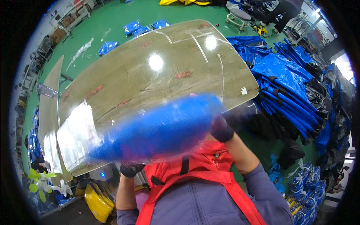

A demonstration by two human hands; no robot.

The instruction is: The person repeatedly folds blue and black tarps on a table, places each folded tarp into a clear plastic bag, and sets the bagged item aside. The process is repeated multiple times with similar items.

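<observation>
A long blue folded bundle [165, 129], which looks wrapped in clear plastic, is held up before my chest and smeared by motion. My right hand [222, 129], in a dark glove, grips its right end. Under the lower left edge of the bundle, my left hand [132, 168] supports it, also in a dark glove. The fingers of both hands are largely hidden or blurred. Beyond the bundle lies the brown wood-grain table [131, 82], its shiny top marked with white tape lines and red writing.
Blue and black folded sheets [288, 90] are heaped at the right. Several blue packets [132, 27] lie on the green floor past the table. A green-bladed fan [41, 183] and a yellow bag [98, 202] are at the lower left. Another person [287, 13] stands near a round stool [240, 15].
</observation>
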